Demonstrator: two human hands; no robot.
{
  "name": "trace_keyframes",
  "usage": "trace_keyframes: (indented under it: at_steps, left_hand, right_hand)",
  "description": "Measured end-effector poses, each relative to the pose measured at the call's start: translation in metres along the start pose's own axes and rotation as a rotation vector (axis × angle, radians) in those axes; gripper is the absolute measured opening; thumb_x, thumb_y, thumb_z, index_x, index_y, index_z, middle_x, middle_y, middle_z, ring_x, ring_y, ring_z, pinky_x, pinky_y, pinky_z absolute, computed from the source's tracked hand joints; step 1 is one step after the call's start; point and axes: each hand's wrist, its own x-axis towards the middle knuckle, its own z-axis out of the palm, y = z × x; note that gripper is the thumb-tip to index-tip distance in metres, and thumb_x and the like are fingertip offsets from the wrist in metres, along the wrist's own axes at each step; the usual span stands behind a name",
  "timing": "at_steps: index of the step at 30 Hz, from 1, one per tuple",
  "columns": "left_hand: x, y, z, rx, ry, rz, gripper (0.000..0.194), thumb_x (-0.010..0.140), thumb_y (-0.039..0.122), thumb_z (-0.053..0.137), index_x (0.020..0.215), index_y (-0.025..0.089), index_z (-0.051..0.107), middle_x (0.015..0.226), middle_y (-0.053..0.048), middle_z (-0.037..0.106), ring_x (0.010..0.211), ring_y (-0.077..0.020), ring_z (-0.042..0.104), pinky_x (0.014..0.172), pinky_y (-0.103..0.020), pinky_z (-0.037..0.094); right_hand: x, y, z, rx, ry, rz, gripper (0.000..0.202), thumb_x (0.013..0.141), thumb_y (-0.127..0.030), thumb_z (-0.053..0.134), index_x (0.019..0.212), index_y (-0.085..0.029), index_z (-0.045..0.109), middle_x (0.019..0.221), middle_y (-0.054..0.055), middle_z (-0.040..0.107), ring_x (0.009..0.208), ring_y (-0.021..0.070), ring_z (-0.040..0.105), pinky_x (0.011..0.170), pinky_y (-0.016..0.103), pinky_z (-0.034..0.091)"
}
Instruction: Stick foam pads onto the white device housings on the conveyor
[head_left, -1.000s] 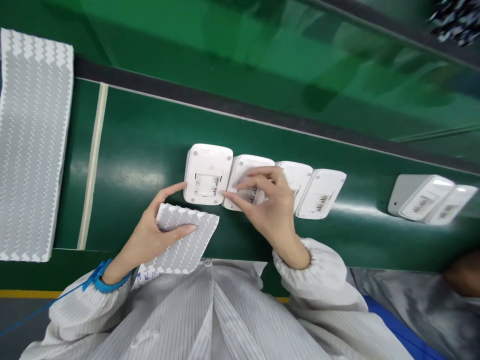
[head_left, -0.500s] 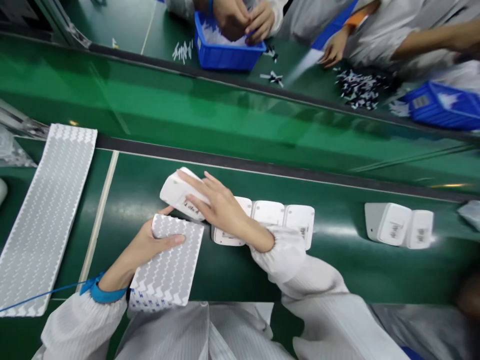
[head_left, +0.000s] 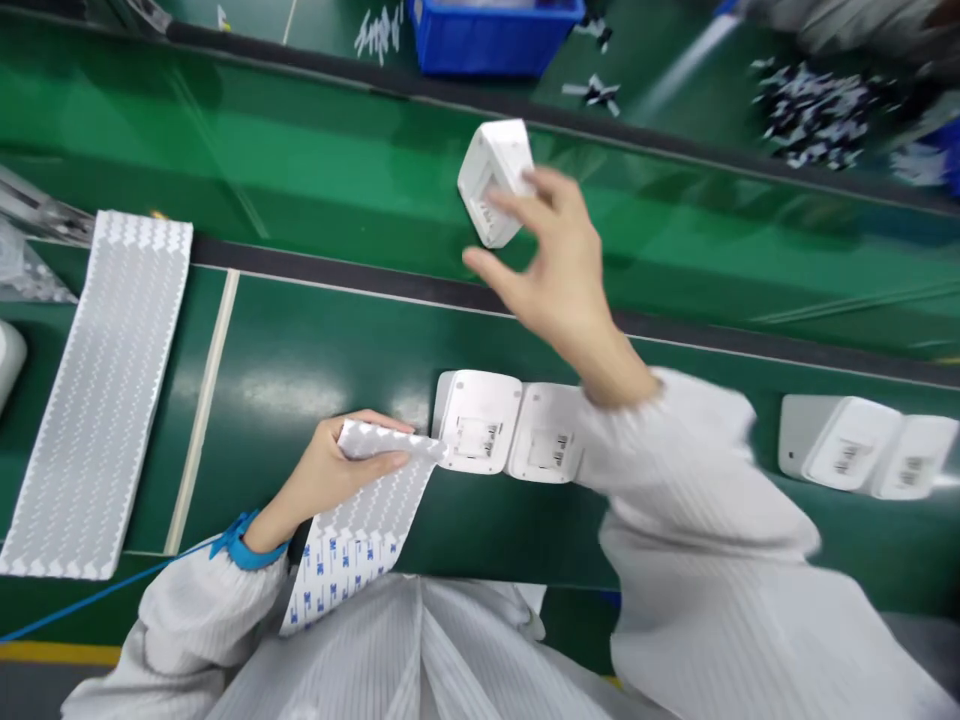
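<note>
My left hand (head_left: 360,460) pinches a sheet of grey adhesive pads (head_left: 367,500), bent over so its white backing with blue print shows at the bottom. The sheet's right corner reaches the nearest white plastic housing (head_left: 480,420) in a row on the green table; beside that stands another white housing (head_left: 544,430), partly behind my right sleeve. Over the green conveyor belt my right hand (head_left: 551,255) has its fingers spread, somewhat blurred. A single white housing (head_left: 495,180) sits tilted on the belt at those fingertips, its right side partly covered by them.
A long sheet of pads (head_left: 97,400) lies at the left. More white housings (head_left: 847,445) stand on the right. Beyond the belt are a blue bin (head_left: 491,40) and a pile of small black-and-white pieces (head_left: 814,115). A blue cord (head_left: 112,600) runs from my left wrist.
My right hand has carried a housing from above the sheet up and right onto the belt and opened. My left hand has shifted slightly right, the sheet now more bent.
</note>
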Motion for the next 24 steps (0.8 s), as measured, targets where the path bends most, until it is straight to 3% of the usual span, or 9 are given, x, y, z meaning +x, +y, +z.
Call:
trace_keyframes:
  at_steps: [2,3,5,8,12,15,19,24]
  left_hand:
    - [-0.003,-0.003,0.002,-0.002,-0.004,0.000,0.022,0.080,0.033,0.088,0.099,0.023,0.082,0.094,-0.004,0.083,0.078,-0.0205,0.076,0.062,-0.028,0.059]
    - [-0.005,-0.004,0.003,-0.004,-0.008,0.004,0.021,0.081,0.032,0.087,0.100,0.023,0.082,0.093,-0.004,0.083,0.078,-0.0201,0.076,0.064,-0.028,0.059]
    - [-0.009,-0.005,0.006,-0.002,-0.019,0.021,0.019,0.084,0.030,0.086,0.101,0.024,0.082,0.094,-0.003,0.083,0.082,-0.0200,0.076,0.068,-0.028,0.059]
    - [-0.014,-0.005,0.012,0.016,-0.030,0.046,0.015,0.087,0.027,0.083,0.102,0.025,0.082,0.097,-0.003,0.083,0.087,-0.0196,0.076,0.074,-0.028,0.059]
    - [-0.020,-0.008,0.023,0.039,-0.064,0.048,0.013,0.089,0.024,0.081,0.102,0.024,0.081,0.098,-0.002,0.083,0.089,-0.0192,0.077,0.075,-0.027,0.057]
    - [-0.026,-0.014,0.029,0.095,-0.076,0.011,0.014,0.089,0.023,0.079,0.104,0.024,0.080,0.101,-0.001,0.083,0.091,-0.0196,0.077,0.075,-0.027,0.056]
    - [-0.033,-0.023,0.031,0.253,-0.068,-0.017,0.016,0.093,0.027,0.075,0.108,0.029,0.079,0.105,0.003,0.083,0.089,-0.0183,0.076,0.073,-0.026,0.052]
    - [-0.037,-0.029,0.029,0.323,-0.026,-0.025,0.017,0.094,0.035,0.074,0.111,0.031,0.078,0.108,0.004,0.082,0.095,-0.0198,0.076,0.075,-0.027,0.052]
  right_hand:
    - [-0.055,-0.028,-0.017,0.307,-0.232,-0.042,0.011,0.096,-0.035,0.076,0.099,-0.026,0.081,0.114,0.008,0.079,0.104,0.0260,0.076,0.075,0.035,0.063]
    - [-0.082,-0.040,-0.023,0.424,-0.344,-0.030,0.008,0.095,-0.033,0.076,0.094,-0.026,0.081,0.104,0.005,0.081,0.092,0.0225,0.077,0.064,0.031,0.061]
    - [-0.126,-0.058,-0.027,0.501,-0.347,0.032,0.005,0.095,-0.025,0.077,0.098,-0.025,0.080,0.102,0.004,0.081,0.085,0.0187,0.076,0.059,0.028,0.058]
    - [-0.164,-0.067,-0.019,0.567,-0.286,0.139,0.005,0.094,-0.019,0.077,0.096,-0.023,0.079,0.097,0.003,0.080,0.080,0.0157,0.073,0.054,0.025,0.053]
    - [-0.184,-0.062,-0.007,0.633,-0.267,0.198,0.004,0.094,-0.019,0.077,0.093,-0.023,0.078,0.093,0.002,0.079,0.068,0.0122,0.067,0.049,0.025,0.046]
    - [-0.196,-0.060,-0.003,0.596,-0.185,0.208,0.006,0.096,-0.017,0.073,0.095,-0.021,0.077,0.095,0.003,0.078,0.068,0.0119,0.065,0.053,0.026,0.047]
    - [-0.204,-0.059,0.002,0.504,-0.105,0.348,0.006,0.097,-0.019,0.072,0.091,-0.021,0.075,0.101,0.004,0.077,0.070,0.0120,0.066,0.051,0.026,0.046]
    - [-0.207,-0.062,0.009,0.392,-0.086,0.295,0.008,0.099,-0.018,0.068,0.096,-0.020,0.075,0.109,0.006,0.074,0.070,0.0116,0.065,0.063,0.028,0.056]
